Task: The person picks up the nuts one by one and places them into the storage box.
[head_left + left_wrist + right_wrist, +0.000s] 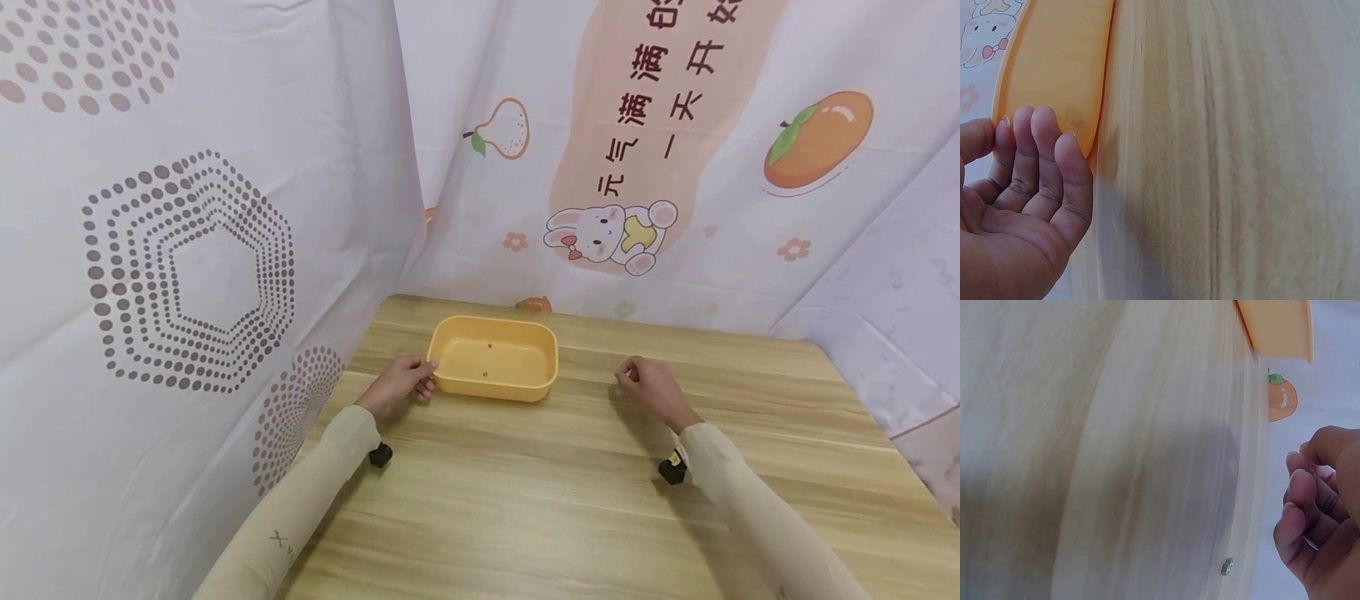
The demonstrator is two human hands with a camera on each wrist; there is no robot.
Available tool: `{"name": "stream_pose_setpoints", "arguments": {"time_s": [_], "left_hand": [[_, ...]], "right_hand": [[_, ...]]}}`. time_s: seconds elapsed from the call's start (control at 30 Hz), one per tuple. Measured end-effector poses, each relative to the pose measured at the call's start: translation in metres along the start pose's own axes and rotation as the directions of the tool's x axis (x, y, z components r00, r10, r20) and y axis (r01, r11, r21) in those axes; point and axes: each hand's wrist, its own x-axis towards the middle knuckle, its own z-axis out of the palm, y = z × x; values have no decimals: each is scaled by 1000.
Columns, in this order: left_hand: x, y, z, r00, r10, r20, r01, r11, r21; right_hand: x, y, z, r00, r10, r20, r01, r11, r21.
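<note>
Orange plastic forms the shallow rectangular tub (495,357), which is set on the wooden table (570,500) toward its far side, a little left of centre, upright and with two small dark specks seen inside. The left hand (397,385) is placed at the tub's near-left corner — in the left wrist view its fingers (1041,156) are loosely curled with the tips against the tub's outer wall (1060,69), while the thumb is pressed toward them at the rim; whether the rim is truly pinched cannot be told. The right hand (651,386) is held over the table well to the right of the tub, apart from it; its fingers (1304,506) are curled inward and nothing is seen in them. Printed cloth (615,150) is hung behind and at both sides.
</note>
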Motion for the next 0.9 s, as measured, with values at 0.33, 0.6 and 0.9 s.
{"name": "stream_pose_setpoints", "arguments": {"time_s": [0.33, 0.6, 0.9], "left_hand": [[-18, 26, 2, 1000, -7, 29, 7, 1000, -13], [-23, 31, 4, 1000, 1, 23, -1, 1000, -20], [-23, 32, 3, 1000, -11, 20, 11, 1000, -3]], "right_hand": [[5, -9, 0, 1000, -23, -11, 23, 1000, -14], [9, -18, 3, 1000, -25, -1, 25, 1000, -13], [13, -33, 3, 999, -29, 18, 29, 1000, -2]]}}
